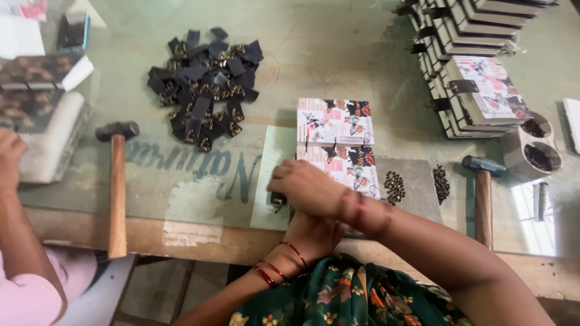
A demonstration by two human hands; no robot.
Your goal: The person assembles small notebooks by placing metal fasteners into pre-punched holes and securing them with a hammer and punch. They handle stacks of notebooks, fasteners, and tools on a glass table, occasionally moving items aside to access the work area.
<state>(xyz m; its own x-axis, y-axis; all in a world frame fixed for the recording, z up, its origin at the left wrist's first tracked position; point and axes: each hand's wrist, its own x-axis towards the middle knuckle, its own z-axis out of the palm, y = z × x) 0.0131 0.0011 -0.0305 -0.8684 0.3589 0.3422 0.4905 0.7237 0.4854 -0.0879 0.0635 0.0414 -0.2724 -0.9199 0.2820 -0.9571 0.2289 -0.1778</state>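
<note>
At the near table edge, a person's right hand [308, 188] is closing over a small black strap clasp [278, 199] beside a butterfly-print notebook [336, 145], while the left hand [314, 232] is tucking beneath the wrist; its grip cannot be told. The hands are crossing, so the clasp is risking a slip off the edge. A pile of black clasps [205, 84] is lying far left, a hammer [116, 181] left, rivets [394, 186] right, and stacked notebooks [477, 66] are crowding the far right.

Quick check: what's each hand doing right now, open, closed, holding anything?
Left hand: under the right, grip cannot be told.
Right hand: closed over a small black strap piece.
</note>
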